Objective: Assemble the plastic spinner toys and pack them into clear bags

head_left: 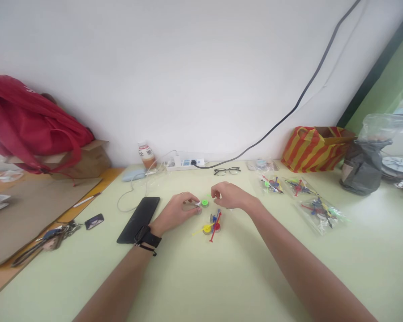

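Observation:
My left hand (179, 209), wearing a black watch, pinches a small white plastic piece (197, 204) between thumb and fingertips. Just right of those fingertips lies a bright green round piece (204, 203) on the table. My right hand (229, 196) has its fingers curled closed beside the green piece; a thin bit of green shows near the fingertips, but what they hold is too small to make out. Nearer to me, between both arms, is a loose group of plastic parts: a yellow round piece with a stick (206, 229), a red arrow-shaped stick (216, 228) and some blue parts.
Bagged coloured parts (319, 212) lie at right. Glasses (227, 171), a power strip (184, 164) and a bottle (146, 155) are along the wall. A black phone (139, 220) is beside my left wrist. A striped bag (317, 150) stands at back right; keys (58, 232) lie left.

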### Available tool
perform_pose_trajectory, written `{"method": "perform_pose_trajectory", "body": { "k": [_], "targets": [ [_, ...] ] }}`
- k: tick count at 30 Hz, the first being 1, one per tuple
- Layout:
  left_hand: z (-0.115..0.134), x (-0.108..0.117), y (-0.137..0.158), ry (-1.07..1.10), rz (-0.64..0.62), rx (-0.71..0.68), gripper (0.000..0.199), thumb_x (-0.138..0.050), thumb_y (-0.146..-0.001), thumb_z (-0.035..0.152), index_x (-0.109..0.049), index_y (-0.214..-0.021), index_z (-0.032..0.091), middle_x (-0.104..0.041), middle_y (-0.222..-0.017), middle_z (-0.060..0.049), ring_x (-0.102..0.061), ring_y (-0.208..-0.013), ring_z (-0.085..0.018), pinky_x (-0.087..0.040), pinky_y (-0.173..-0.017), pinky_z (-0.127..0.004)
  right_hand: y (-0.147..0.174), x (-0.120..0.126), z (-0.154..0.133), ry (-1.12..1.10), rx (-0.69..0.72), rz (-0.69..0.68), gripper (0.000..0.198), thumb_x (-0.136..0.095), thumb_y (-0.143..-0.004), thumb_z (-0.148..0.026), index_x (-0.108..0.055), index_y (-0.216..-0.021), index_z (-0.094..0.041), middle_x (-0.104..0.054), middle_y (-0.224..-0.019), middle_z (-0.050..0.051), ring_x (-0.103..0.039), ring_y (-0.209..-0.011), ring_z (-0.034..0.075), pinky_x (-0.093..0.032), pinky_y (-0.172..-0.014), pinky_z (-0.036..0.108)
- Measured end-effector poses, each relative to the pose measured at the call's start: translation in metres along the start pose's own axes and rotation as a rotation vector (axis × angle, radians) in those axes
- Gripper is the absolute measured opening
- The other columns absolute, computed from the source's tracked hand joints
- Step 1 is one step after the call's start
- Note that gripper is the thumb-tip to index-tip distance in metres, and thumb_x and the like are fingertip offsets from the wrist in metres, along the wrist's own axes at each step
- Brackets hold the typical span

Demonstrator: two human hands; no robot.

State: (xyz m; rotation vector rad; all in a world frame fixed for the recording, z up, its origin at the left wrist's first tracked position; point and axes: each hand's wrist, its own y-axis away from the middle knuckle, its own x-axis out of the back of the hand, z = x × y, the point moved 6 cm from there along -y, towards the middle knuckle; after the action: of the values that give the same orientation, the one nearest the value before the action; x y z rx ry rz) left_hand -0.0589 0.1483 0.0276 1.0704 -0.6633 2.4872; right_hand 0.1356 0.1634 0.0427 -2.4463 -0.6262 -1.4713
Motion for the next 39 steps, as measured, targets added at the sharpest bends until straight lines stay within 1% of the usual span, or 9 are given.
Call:
{"method": "perform_pose_trajectory", "body": {
  "k": [4, 7, 14, 18, 20, 24, 28, 32, 39],
  "targets": [
    [0.001, 0.0, -0.001, 0.004, 0.017, -0.019, 0.024, -0.071, -0.088, 0.047, -0.077, -0.101, 0.028, -0.077, -0.107, -0.006, -0.07, -0.098, -0.025, -0.055, -0.087, -0.037, 0.01, -0.009, -0.025, -0.157, 0.2, -0.296, 0.02, -0.077, -0.077, -0.022, -0.079, -0.097, -0.025, -0.074, -0.098, 0.0, -0.065, -0.08, 0.015, -0.044, -0.067, 0.023],
    [0.001, 0.004, -0.002, -0.019, 0.09, -0.016, 0.027, -0.069, -0.089, 0.049, -0.077, -0.103, 0.027, -0.077, -0.106, -0.007, -0.069, -0.097, -0.026, -0.055, -0.087, -0.038, 0.012, -0.016, -0.025, -0.178, 0.192, -0.399, 0.014, -0.079, -0.073, -0.018, -0.08, -0.086, -0.023, -0.074, -0.088, 0.0, -0.063, -0.072, 0.015, -0.044, -0.063, 0.023],
    [0.009, 0.015, -0.003, 0.071, 0.255, 0.02, 0.025, -0.063, -0.095, 0.044, -0.079, -0.098, 0.025, -0.079, -0.099, -0.006, -0.071, -0.085, -0.023, -0.058, -0.077, -0.035, 0.015, 0.009, -0.019, -0.318, 0.242, -0.306, 0.013, -0.066, -0.089, -0.025, -0.075, -0.096, -0.019, -0.073, -0.093, 0.003, -0.064, -0.08, 0.015, -0.048, -0.071, 0.024],
    [0.016, 0.006, -0.004, 0.329, 0.149, 0.047, 0.025, -0.074, -0.087, 0.045, -0.081, -0.099, 0.024, -0.081, -0.1, -0.008, -0.075, -0.09, -0.027, -0.061, -0.086, -0.042, 0.013, 0.022, -0.022, -0.581, 0.212, -0.172, 0.02, -0.059, -0.097, -0.034, -0.07, -0.103, -0.018, -0.07, -0.092, 0.003, -0.063, -0.081, 0.014, -0.048, -0.067, 0.023],
    [0.015, 0.001, -0.004, 0.505, 0.137, 0.099, 0.033, -0.08, -0.082, 0.045, -0.08, -0.105, 0.022, -0.081, -0.103, -0.01, -0.076, -0.096, -0.029, -0.062, -0.09, -0.045, 0.009, 0.02, -0.021, -0.677, 0.161, -0.106, 0.021, -0.06, -0.098, -0.036, -0.068, -0.103, -0.017, -0.069, -0.092, 0.004, -0.063, -0.079, 0.013, -0.048, -0.065, 0.022],
    [0.007, -0.001, -0.002, 0.695, 0.28, 0.222, 0.041, -0.09, -0.071, 0.045, -0.078, -0.1, 0.019, -0.081, -0.1, -0.011, -0.078, -0.093, -0.029, -0.063, -0.09, -0.046, -0.001, 0.006, -0.023, -0.805, 0.096, -0.033, 0.016, -0.063, -0.097, -0.029, -0.062, -0.108, -0.017, -0.069, -0.086, 0.003, -0.065, -0.074, 0.012, -0.052, -0.068, 0.023],
    [0.003, 0.0, -0.003, 0.703, 0.35, 0.247, 0.039, -0.091, -0.069, 0.045, -0.077, -0.092, 0.018, -0.081, -0.089, -0.009, -0.076, -0.083, -0.026, -0.063, -0.081, -0.042, -0.007, 0.0, -0.026, -0.805, 0.081, 0.052, 0.009, -0.063, -0.093, -0.022, -0.063, -0.102, -0.018, -0.065, -0.075, -0.001, -0.061, -0.064, 0.011, -0.048, -0.061, 0.021],
    [0.008, 0.004, -0.003, 0.682, 0.38, 0.203, 0.035, -0.087, -0.075, 0.044, -0.075, -0.095, 0.018, -0.076, -0.079, -0.005, -0.074, -0.076, -0.022, -0.062, -0.074, -0.037, -0.006, -0.003, -0.033, -0.887, 0.101, -0.025, 0.015, -0.059, -0.091, -0.017, -0.064, -0.105, -0.018, -0.07, -0.076, 0.0, -0.064, -0.067, 0.012, -0.053, -0.07, 0.024],
    [0.025, -0.001, -0.005, 0.59, 0.284, 0.01, 0.027, -0.079, -0.084, 0.041, -0.076, -0.099, 0.02, -0.075, -0.107, -0.01, -0.074, -0.091, -0.023, -0.062, -0.085, -0.039, -0.003, -0.001, -0.032, -0.856, 0.054, -0.02, 0.006, -0.06, -0.083, -0.014, -0.058, -0.088, -0.018, -0.067, -0.072, -0.001, -0.062, -0.067, 0.011, -0.048, -0.064, 0.022]
  ]
}}
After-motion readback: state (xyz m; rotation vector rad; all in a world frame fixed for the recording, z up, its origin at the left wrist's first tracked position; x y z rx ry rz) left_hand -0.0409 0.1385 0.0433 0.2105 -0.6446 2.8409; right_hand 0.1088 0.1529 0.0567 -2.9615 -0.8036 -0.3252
